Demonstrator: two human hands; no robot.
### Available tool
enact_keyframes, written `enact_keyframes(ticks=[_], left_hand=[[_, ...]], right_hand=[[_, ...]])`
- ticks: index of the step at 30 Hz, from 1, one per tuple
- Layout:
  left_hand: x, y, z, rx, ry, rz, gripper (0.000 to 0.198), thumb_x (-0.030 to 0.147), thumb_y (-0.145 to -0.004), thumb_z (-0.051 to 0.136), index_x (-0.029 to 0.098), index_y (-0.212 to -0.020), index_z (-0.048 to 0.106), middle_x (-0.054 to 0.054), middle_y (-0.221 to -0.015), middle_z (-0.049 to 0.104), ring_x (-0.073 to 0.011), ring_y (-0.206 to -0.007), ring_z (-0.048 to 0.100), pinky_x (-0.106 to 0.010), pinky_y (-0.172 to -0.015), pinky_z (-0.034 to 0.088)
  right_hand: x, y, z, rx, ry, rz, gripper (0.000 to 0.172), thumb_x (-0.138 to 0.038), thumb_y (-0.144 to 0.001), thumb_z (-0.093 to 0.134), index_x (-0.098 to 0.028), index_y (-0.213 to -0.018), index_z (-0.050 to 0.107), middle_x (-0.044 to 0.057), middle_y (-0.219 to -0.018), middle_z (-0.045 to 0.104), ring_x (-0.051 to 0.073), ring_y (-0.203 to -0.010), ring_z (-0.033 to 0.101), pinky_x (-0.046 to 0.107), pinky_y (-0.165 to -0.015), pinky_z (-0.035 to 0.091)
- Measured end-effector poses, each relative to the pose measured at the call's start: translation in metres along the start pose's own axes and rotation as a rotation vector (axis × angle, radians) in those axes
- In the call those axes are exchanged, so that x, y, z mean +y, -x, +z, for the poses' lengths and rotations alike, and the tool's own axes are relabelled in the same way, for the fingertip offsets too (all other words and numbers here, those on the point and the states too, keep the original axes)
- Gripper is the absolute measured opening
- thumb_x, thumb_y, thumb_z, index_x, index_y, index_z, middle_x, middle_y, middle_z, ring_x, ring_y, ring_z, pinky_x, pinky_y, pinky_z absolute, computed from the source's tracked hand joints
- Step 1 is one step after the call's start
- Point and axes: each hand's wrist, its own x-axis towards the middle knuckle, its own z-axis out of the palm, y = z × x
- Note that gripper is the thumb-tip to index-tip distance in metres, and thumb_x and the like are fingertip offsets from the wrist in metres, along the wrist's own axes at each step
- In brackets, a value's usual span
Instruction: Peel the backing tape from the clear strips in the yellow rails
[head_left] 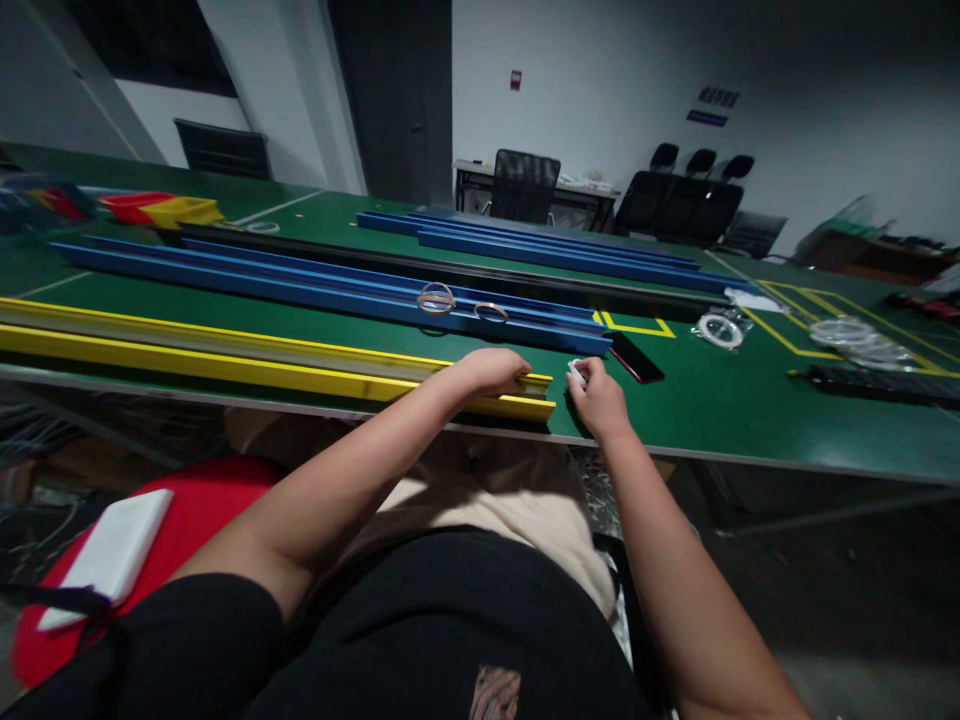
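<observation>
A long yellow U-shaped channel (300, 375) lies along the near edge of the table. My left hand (491, 372) is closed over it close to its right end, the fingertips partly hidden inside. Just right of that end, my right hand (602, 400) pinches a small white piece (576, 372), too small to name surely. Behind both hands runs a blue channel (300, 285) with thin tan rings (492, 313) resting on it. A dark phone (636, 357) with a pinkish edge lies beyond my right hand.
On the green table (750, 420) are a black channel (420, 268) and several more blue channels (555, 250) at the back. Clear-wrapped white rolls (721, 328) and a black strip (877, 382) lie to the right. Red and yellow bins (180, 211) stand far left; a red stool (202, 510) is below.
</observation>
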Motion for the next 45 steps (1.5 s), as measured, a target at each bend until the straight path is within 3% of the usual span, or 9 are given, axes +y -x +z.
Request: enact_keyframes(ticks=[9, 17, 25, 30, 35, 39, 45], left_hand=[[-0.0030, -0.0025, 0.0034, 0.000, -0.031, -0.007, 0.029, 0.045, -0.083, 0.058, 0.022, -0.094, 0.072, -0.009, -0.093, 0.075, -0.0226, -0.080, 0.068, -0.029, -0.059, 0.036], [-0.0037, -0.0021, 0.0046, 0.012, -0.020, -0.023, 0.026, 0.044, -0.082, 0.060, 0.022, -0.090, 0.072, -0.009, -0.091, 0.075, -0.0211, -0.077, 0.067, -0.029, -0.059, 0.036], [-0.0009, -0.0032, 0.0013, 0.009, -0.062, 0.012, 0.026, 0.041, -0.081, 0.060, 0.021, -0.091, 0.072, -0.009, -0.090, 0.076, -0.0222, -0.076, 0.068, -0.029, -0.056, 0.033], [-0.0001, -0.0033, 0.0017, -0.005, -0.045, -0.028, 0.027, 0.042, -0.080, 0.060, 0.022, -0.094, 0.074, -0.008, -0.089, 0.075, -0.0219, -0.078, 0.068, -0.029, -0.059, 0.036], [0.0013, -0.0008, 0.0003, -0.016, -0.025, -0.064, 0.030, 0.045, -0.082, 0.059, 0.023, -0.095, 0.074, -0.008, -0.091, 0.076, -0.0219, -0.079, 0.068, -0.028, -0.062, 0.038], [0.0023, -0.0010, -0.0002, -0.022, -0.016, -0.090, 0.034, 0.049, -0.083, 0.059, 0.023, -0.097, 0.074, -0.008, -0.093, 0.076, -0.0221, -0.081, 0.069, -0.028, -0.062, 0.039], [0.0046, 0.0000, -0.0032, -0.040, -0.021, -0.097, 0.035, 0.050, -0.083, 0.059, 0.024, -0.101, 0.074, -0.009, -0.098, 0.076, -0.0228, -0.085, 0.069, -0.028, -0.068, 0.043]], right_hand=[[-0.0019, 0.0008, -0.0012, -0.026, -0.002, 0.002, 0.024, -0.038, -0.092, 0.053, -0.024, -0.110, 0.059, 0.005, -0.098, 0.075, 0.022, -0.086, 0.069, 0.029, -0.072, 0.044], [-0.0029, 0.0025, -0.0039, -0.006, 0.016, -0.003, 0.026, -0.047, -0.092, 0.054, -0.026, -0.105, 0.061, 0.002, -0.090, 0.074, 0.020, -0.078, 0.066, 0.027, -0.066, 0.038], [-0.0018, 0.0012, 0.0014, -0.023, 0.119, -0.005, 0.016, -0.036, -0.091, 0.055, -0.025, -0.099, 0.063, 0.001, -0.081, 0.070, 0.018, -0.071, 0.062, 0.027, -0.062, 0.032], [-0.0023, -0.0003, -0.0006, 0.009, 0.132, -0.151, 0.023, -0.031, -0.095, 0.050, -0.023, -0.111, 0.065, 0.006, -0.094, 0.072, 0.022, -0.089, 0.063, 0.033, -0.081, 0.038], [-0.0002, -0.0018, 0.0016, 0.008, 0.115, -0.167, 0.040, -0.021, -0.091, 0.053, -0.024, -0.130, 0.061, 0.009, -0.113, 0.072, 0.025, -0.107, 0.059, 0.040, -0.099, 0.033], [0.0027, -0.0038, 0.0040, -0.026, 0.109, -0.131, 0.028, -0.024, -0.093, 0.051, -0.023, -0.117, 0.066, 0.008, -0.116, 0.071, 0.025, -0.108, 0.057, 0.039, -0.093, 0.034], [0.0018, -0.0050, 0.0036, -0.031, 0.186, -0.062, 0.025, -0.038, -0.099, 0.048, -0.022, -0.099, 0.067, 0.007, -0.097, 0.071, 0.024, -0.096, 0.056, 0.036, -0.083, 0.034]])
